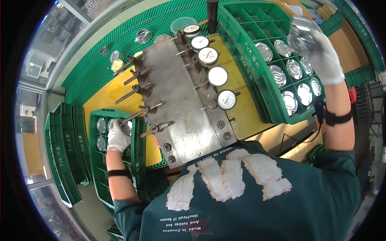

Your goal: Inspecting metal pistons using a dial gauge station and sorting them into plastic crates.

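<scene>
My right hand (327, 58), in a white glove, is raised over the right-hand green crate (263, 86). Its fingers are closed around a shiny metal piston (302, 37). Several pistons (294, 69) stand in that crate's compartments, crowns up. Down at the left, my gloved left hand (117, 139) reaches into a smaller green crate (96, 168), its fingers closed at a piston (126, 127). The fingertips partly hide that piston. Beside them in the same crate are more pistons (101, 142). Between my hands lies a steel gauging fixture (173, 84) with dial gauges (226, 99).
Lever clamps (134, 90) stick out along the fixture's left side. A dark upright cylinder (212, 16) stands behind the gauges. Loose metal parts (143, 36) lie on the green mat (90, 66). Further green crates (66, 148) stand at the far left.
</scene>
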`<state>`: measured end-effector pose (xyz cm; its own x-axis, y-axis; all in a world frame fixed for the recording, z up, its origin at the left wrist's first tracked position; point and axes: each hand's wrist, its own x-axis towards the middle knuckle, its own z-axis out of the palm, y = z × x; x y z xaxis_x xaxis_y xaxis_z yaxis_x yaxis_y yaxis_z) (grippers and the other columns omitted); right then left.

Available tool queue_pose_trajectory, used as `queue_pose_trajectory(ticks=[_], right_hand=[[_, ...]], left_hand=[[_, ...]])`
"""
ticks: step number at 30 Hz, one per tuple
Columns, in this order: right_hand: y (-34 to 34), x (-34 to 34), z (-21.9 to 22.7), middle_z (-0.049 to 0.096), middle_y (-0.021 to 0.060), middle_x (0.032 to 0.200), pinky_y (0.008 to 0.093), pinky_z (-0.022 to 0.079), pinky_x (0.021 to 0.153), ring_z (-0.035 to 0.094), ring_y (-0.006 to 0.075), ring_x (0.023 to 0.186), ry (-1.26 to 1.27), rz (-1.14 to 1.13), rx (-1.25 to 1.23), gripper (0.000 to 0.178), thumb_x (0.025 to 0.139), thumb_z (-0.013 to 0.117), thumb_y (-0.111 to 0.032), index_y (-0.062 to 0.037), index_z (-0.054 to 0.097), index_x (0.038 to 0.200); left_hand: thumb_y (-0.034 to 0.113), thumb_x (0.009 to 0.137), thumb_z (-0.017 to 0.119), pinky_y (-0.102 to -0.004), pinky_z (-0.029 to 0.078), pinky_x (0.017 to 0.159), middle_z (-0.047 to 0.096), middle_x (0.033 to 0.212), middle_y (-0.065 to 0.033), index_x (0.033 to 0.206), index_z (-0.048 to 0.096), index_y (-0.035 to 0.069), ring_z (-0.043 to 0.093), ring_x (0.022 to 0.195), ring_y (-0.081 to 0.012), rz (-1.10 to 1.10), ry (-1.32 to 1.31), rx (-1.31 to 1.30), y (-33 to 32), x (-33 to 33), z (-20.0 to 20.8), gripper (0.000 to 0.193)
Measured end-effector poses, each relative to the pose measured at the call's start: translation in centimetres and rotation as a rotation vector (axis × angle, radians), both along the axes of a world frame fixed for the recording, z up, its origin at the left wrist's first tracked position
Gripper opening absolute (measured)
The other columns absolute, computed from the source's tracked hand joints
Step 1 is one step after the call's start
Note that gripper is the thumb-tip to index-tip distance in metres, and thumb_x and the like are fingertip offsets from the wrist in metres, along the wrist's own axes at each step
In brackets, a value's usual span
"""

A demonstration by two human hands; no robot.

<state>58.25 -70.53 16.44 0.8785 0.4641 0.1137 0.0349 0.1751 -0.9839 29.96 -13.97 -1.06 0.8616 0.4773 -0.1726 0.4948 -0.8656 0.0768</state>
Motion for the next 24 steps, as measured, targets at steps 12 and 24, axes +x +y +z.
queue_pose_trajectory(ticks=[12,24], right_hand=[[9.2,13.5,-6.9,0.065,0.002,0.08,0.029,0.049,0.057,0.06,0.0127,0.065,-0.154,-0.163,-1.008,0.07,0.076,0.073,-0.045,0.0003,0.054,0.126],[6.2,11.2,-4.1,0.058,0.024,0.13,0.0342,0.058,0.077,0.068,0.0257,0.086,-0.069,-0.133,-0.918,0.07,0.092,0.059,-0.046,0.0017,0.044,0.141]], left_hand=[[0.04,0.09,0.06,-0.0479,0.043,0.105,0.047,0.144,-0.015,0.154,0.026,0.006,0.046,0.132,-0.0315,0.377,-1.316,-1.573,-6.2,-11.7,7.2,0.08],[0.012,0.072,0.075,-0.0262,0.052,0.068,0.062,0.096,-0.0056,0.131,0.048,-0.001,0.058,0.081,-0.0123,-0.301,-0.587,-0.618,-16.9,-4.6,12.0,0.066]])
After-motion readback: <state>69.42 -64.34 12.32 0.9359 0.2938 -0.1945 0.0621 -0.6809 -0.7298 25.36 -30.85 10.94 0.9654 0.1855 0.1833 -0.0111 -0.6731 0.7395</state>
